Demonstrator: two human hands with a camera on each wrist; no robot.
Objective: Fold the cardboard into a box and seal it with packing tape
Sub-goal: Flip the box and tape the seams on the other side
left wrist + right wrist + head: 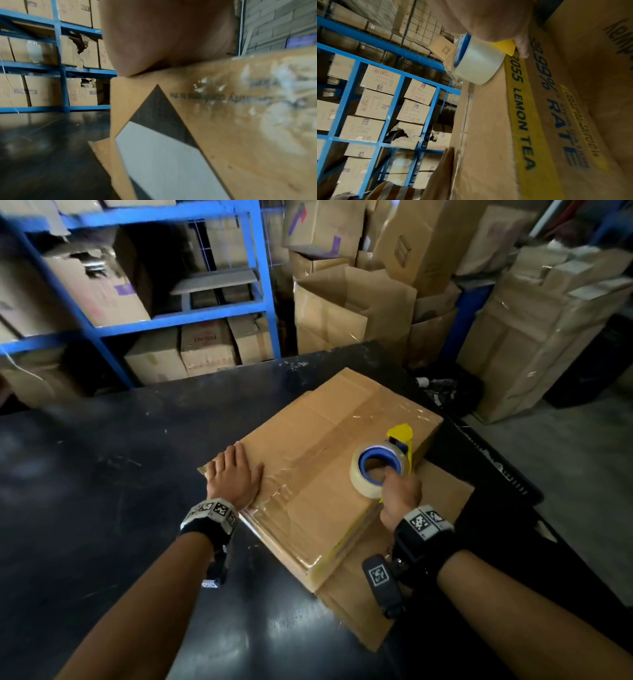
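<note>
Left hand (234, 475): flat, fingers straight, pressing the cardboard box (329, 460) top at its left edge.
Right hand (399, 494): gripping the tape dispenser (383, 465), nearer the seam.
Seam axis: runs away from the dispenser toward the far-left.

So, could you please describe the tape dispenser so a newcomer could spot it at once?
On the dark table sits a closed box. The tape dispenser stands on its top, gripped by the right hand: the only yellow tool, carrying a clear roll on a blue core.
</note>
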